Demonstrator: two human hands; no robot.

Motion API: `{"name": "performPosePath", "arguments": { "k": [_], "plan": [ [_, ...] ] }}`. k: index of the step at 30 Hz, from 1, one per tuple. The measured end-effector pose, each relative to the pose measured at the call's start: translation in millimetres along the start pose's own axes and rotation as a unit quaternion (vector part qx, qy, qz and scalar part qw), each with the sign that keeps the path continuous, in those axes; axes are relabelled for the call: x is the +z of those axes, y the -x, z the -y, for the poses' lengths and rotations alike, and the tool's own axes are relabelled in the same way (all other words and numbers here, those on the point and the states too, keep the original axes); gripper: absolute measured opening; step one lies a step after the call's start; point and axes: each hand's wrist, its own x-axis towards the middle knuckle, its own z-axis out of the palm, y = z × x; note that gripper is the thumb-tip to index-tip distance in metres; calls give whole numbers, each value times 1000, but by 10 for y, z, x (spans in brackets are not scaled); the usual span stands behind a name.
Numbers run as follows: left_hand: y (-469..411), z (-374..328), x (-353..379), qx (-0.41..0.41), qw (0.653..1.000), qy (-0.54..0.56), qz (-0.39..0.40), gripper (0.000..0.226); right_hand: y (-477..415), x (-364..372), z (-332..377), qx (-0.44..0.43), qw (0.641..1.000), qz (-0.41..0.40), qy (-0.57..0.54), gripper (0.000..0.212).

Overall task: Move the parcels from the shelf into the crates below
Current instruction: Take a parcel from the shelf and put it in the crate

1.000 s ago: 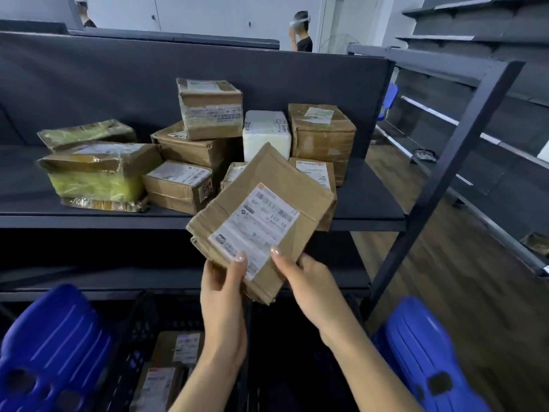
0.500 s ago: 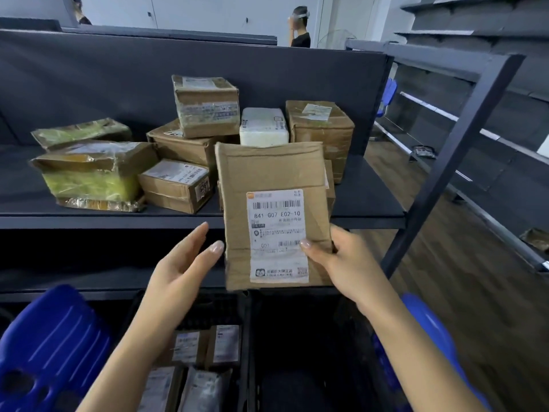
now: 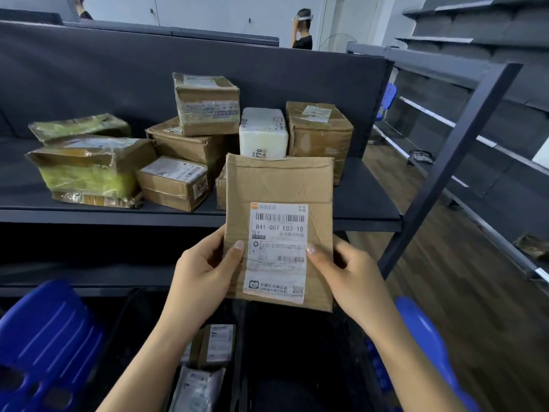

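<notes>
A flat brown cardboard parcel [image 3: 279, 185] with a white shipping label is upright in front of the shelf [image 3: 365, 203]. My left hand [image 3: 205, 272] grips its left edge, thumb on the front. My right hand [image 3: 347, 272] grips its right edge, thumb on the label. Several more parcels stand on the shelf behind: a white one [image 3: 263, 132], a brown box [image 3: 319, 129] to its right, stacked brown boxes [image 3: 208, 102] and yellow-green wrapped ones [image 3: 86, 171] to the left. Black crates [image 3: 240, 337] lie below, the left one holding several labelled parcels [image 3: 217, 343].
Blue plastic crate lids stand at the lower left [image 3: 44, 337] and lower right [image 3: 427, 340]. A dark slanted shelf post [image 3: 445, 162] rises on the right, with more grey shelving [image 3: 490, 93] beyond. A person [image 3: 301, 29] stands behind the shelf's back panel.
The parcel has turned from tilted to upright with its label facing me. My left hand let go half a second ago and now grips the left edge again.
</notes>
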Motion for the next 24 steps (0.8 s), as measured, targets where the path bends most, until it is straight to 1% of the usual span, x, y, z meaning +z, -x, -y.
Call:
{"name": "performPosePath", "arguments": {
  "k": [2, 12, 15, 18, 19, 21, 22, 24],
  "plan": [
    [36, 44, 46, 7, 1000, -3, 6, 29, 43, -7, -71, -5, 1000, -16, 15, 23],
    [-1, 186, 210, 19, 1000, -13, 17, 31, 52, -83, -223, -18, 998, -54, 7, 16],
    [-5, 201, 243, 19, 999, -28, 23, 32, 65, -88, -271, -7, 998, -54, -5, 7],
    [39, 270, 261, -1, 999, -36, 33, 29, 124, -88, -375, 17, 998, -51, -26, 11],
    [67, 305, 261, -14, 999, -37, 31, 32, 157, -88, -429, 29, 998, -49, -38, 10],
    [119, 400, 237, -37, 997, -64, 14, 55, 249, -78, -555, 51, 996, -43, -51, 11],
    [141, 456, 215, -42, 995, -93, 4, 62, 303, -69, -624, 61, 996, -39, -54, 13],
    [180, 595, 161, -44, 983, -179, -12, 66, 422, -43, -780, 86, 994, -31, -59, 16]
  ]
}}
